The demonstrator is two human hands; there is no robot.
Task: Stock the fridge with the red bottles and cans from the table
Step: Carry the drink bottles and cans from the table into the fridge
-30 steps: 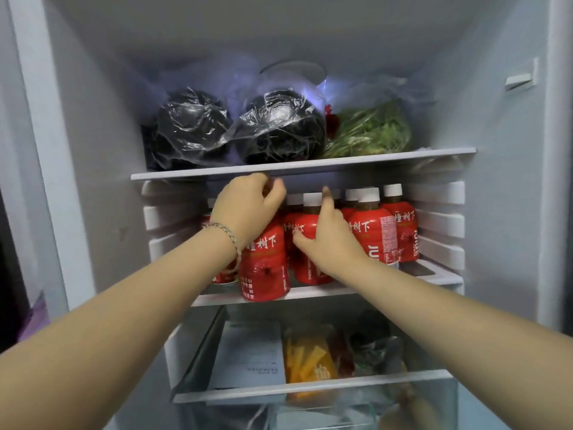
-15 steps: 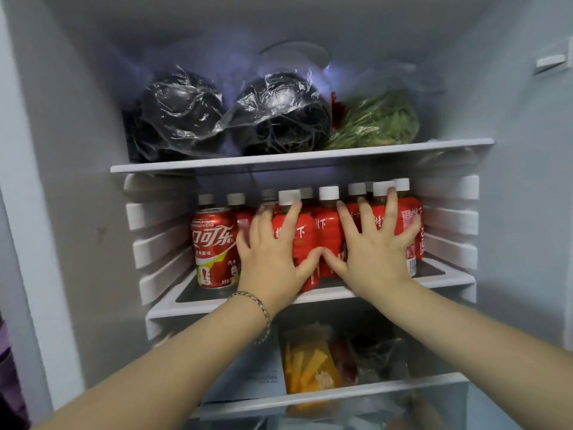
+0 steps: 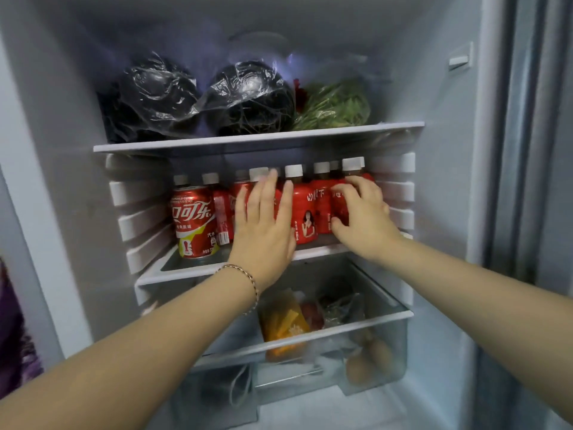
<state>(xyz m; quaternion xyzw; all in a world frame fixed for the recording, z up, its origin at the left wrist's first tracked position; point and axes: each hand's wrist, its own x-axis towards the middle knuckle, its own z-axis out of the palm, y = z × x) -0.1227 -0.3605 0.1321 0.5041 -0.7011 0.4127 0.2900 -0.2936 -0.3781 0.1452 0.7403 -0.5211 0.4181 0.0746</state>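
Several red bottles (image 3: 305, 212) with white caps stand in rows on the fridge's middle shelf (image 3: 192, 271). At the shelf's left front stands a red cola can (image 3: 193, 221). My left hand (image 3: 263, 228) lies flat with straight fingers against the front bottles left of centre. My right hand (image 3: 361, 215) curls its fingers round the rightmost front bottle (image 3: 339, 209), thumb on the bottle's left side. The bottles behind both hands are partly hidden.
The top shelf (image 3: 257, 138) carries two dark heads wrapped in clear plastic (image 3: 248, 100) and a bag of greens (image 3: 335, 107). Below, a clear drawer (image 3: 387, 346) holds bagged food. Ribbed shelf rails (image 3: 139, 218) line both side walls.
The view has shifted left. My right hand has gone from flat, spread fingers to a curled grip on the rightmost bottle. My left hand stays flat on the front bottles.
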